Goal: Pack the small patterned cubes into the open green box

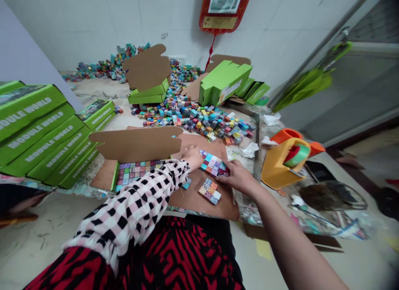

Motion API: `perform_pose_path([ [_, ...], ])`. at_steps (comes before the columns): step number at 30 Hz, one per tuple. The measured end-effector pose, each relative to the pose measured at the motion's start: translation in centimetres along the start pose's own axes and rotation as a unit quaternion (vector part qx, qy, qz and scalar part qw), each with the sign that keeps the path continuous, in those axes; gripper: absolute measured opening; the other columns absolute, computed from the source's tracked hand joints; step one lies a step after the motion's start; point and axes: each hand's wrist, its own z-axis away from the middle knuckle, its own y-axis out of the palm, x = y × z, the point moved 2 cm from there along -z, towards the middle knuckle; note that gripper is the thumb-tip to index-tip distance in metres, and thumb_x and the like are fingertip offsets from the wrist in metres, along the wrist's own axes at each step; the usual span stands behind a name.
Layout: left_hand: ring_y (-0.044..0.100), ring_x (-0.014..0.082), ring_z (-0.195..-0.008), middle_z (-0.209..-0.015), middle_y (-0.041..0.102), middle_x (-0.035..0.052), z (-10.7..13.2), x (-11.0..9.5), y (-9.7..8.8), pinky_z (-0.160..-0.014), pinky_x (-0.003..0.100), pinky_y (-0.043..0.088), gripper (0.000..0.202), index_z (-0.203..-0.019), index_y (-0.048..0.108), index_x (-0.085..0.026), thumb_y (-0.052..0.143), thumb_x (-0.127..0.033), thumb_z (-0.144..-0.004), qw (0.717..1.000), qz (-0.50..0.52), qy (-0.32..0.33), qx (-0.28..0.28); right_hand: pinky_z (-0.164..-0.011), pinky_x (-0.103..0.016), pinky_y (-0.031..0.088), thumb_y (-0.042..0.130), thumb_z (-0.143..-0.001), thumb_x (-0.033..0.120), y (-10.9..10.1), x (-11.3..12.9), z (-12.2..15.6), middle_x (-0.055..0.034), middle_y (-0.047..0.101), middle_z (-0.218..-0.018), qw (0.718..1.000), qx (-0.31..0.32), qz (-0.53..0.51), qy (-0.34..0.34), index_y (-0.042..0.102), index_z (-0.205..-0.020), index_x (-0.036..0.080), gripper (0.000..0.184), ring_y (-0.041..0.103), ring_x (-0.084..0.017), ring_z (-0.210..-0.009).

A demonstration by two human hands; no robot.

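Note:
A flat group of small patterned cubes (214,163) lies on a brown cardboard sheet (190,200). My right hand (238,178) grips its right end, thumb at the near side. At the left end is my left hand (192,157), under a checked sleeve; its fingers are bent and blurred, so their hold is unclear. Nearer to me sits a smaller group of cubes (210,191), orange, white and purple. A few blue cubes (187,183) show beside my left forearm. Left of that arm, an open box (114,175) with its lid raised holds rows of patterned cubes, partly covered by the sleeve.
Loose cubes (199,117) are heaped behind my hands. Green boxes (50,144) are stacked at left; more green boxes (222,84) stand at the back. A yellow tape dispenser (277,165) is at right, near crumpled white paper (250,150). A person's foot (349,160) shows far right.

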Motion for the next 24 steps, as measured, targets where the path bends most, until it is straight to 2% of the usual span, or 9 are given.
perform_pose_path([
  [3,0.05,0.0279,-0.12,-0.137,0.047,0.0131,1.3,-0.9,0.2,-0.099,0.05,0.043,0.04,-0.129,0.05,-0.019,0.056,-0.032,-0.091,1.0,-0.022,-0.019,0.001,-0.089,-0.031,0.043,0.07,-0.073,0.039,0.1,-0.1,0.1,-0.0115,0.049,-0.105,1.0,0.009,0.012,0.007,0.048,-0.135,0.013,0.07,0.055,-0.025,-0.097],
  [5,0.035,0.0347,-0.134,-0.147,0.035,0.0188,2.7,-1.9,0.5,-0.107,0.053,0.032,0.053,-0.138,0.041,-0.015,0.057,-0.023,-0.088,0.999,-0.034,-0.018,0.006,-0.089,-0.032,0.043,0.067,-0.075,0.043,0.1,-0.5,0.5,-0.0121,0.05,-0.108,1.0,0.001,0.015,-0.001,0.046,-0.137,0.015,0.071,0.056,-0.026,-0.098],
  [8,0.021,0.0364,-0.141,-0.154,0.024,0.0197,5.8,-3.5,0.7,-0.113,0.051,0.024,0.062,-0.144,0.031,-0.014,0.052,-0.017,-0.086,0.998,-0.043,0.033,0.027,-0.09,-0.034,0.044,0.058,-0.081,0.045,0.0,-1.4,1.6,-0.014,0.051,-0.118,0.999,-0.044,0.005,-0.014,0.047,-0.137,0.017,0.064,0.059,-0.025,-0.095],
  [11,0.029,0.0365,-0.138,-0.152,0.028,0.0208,9.3,-4.8,0.0,-0.108,0.054,0.031,0.053,-0.144,0.032,-0.014,0.041,-0.022,-0.092,0.984,-0.048,0.16,0.054,-0.092,-0.038,0.044,0.047,-0.086,0.045,-0.2,-2.2,3.3,-0.0156,0.052,-0.122,0.994,-0.099,-0.017,-0.034,0.051,-0.133,0.014,0.056,0.061,-0.026,-0.096],
  [14,0.055,0.0299,-0.118,-0.135,0.052,0.0156,12.7,-4.5,-1.2,-0.098,0.047,0.045,0.039,-0.13,0.051,-0.018,0.042,-0.026,-0.093,0.955,-0.034,0.262,0.133,-0.087,-0.039,0.048,0.042,-0.089,0.045,-0.3,-2.0,5.1,-0.0144,0.058,-0.117,0.987,-0.141,-0.035,-0.062,0.058,-0.124,0.015,0.049,0.061,-0.027,-0.097],
  [17,0.063,0.0204,-0.107,-0.116,0.067,0.0099,15.7,-2.5,-2.6,-0.092,0.034,0.051,0.032,-0.121,0.059,-0.018,0.041,-0.024,-0.095,0.946,0.026,0.284,0.157,-0.076,-0.038,0.052,0.042,-0.09,0.045,0.2,-0.5,6.3,-0.0123,0.062,-0.112,0.98,-0.169,-0.058,-0.082,0.061,-0.119,0.018,0.044,0.063,-0.024,-0.086],
  [20,0.066,0.0186,-0.099,-0.108,0.07,0.0104,18.2,0.7,-4.0,-0.086,0.033,0.054,0.032,-0.12,0.06,-0.017,0.04,-0.022,-0.095,0.965,0.048,0.251,0.061,-0.082,-0.04,0.052,0.042,-0.092,0.039,1.3,2.7,6.8,-0.0113,0.066,-0.107,0.961,-0.203,-0.072,-0.174,0.064,-0.113,0.02,0.036,0.063,-0.025,-0.094],
  [22,0.065,0.0167,-0.1,-0.108,0.069,0.0091,19.6,3.3,-5.1,-0.087,0.032,0.054,0.032,-0.122,0.058,-0.019,0.042,-0.02,-0.095,0.971,0.054,0.224,-0.064,-0.085,-0.04,0.051,0.042,-0.094,0.032,2.2,5.7,6.9,-0.0105,0.068,-0.102,0.938,-0.213,-0.067,-0.266,0.065,-0.113,0.019,0.032,0.062,-0.024,-0.095],
  [24,0.061,0.0178,-0.109,-0.115,0.067,0.0092,20.3,6.1,-6.1,-0.095,0.036,0.051,0.033,-0.124,0.058,-0.02,0.043,-0.019,-0.094,0.976,-0.001,0.156,-0.154,-0.084,-0.039,0.052,0.041,-0.094,0.022,3.0,8.8,6.8,-0.0114,0.068,-0.102,0.913,-0.208,-0.04,-0.349,0.063,-0.116,0.015,0.032,0.062,-0.023,-0.095],
])
